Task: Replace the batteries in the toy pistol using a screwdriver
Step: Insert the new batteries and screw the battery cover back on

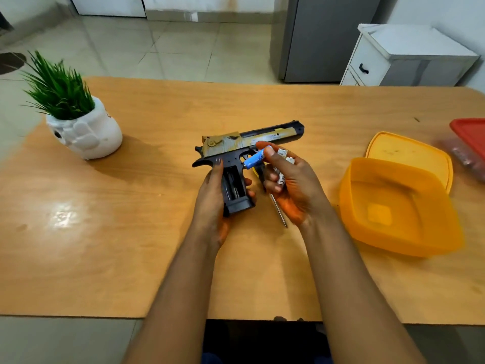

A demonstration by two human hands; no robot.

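Above wooden table, left hand grips black-and-tan toy pistol; right hand fingers pinch blue battery.

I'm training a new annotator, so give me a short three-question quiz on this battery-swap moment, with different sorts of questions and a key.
1. True or false: the toy pistol lies flat on the table, untouched.
2. Which does the right hand pinch at its fingertips? A) a blue battery B) the screwdriver C) the red lid
3. Fill in: the open yellow container sits on the person's ____ side.

Key:
1. False: the left hand holds it by the grip, whose battery compartment is open.
2. A: the blue battery. The screwdriver lies on the table beneath that hand; the red lid is at the far right edge.
3. right
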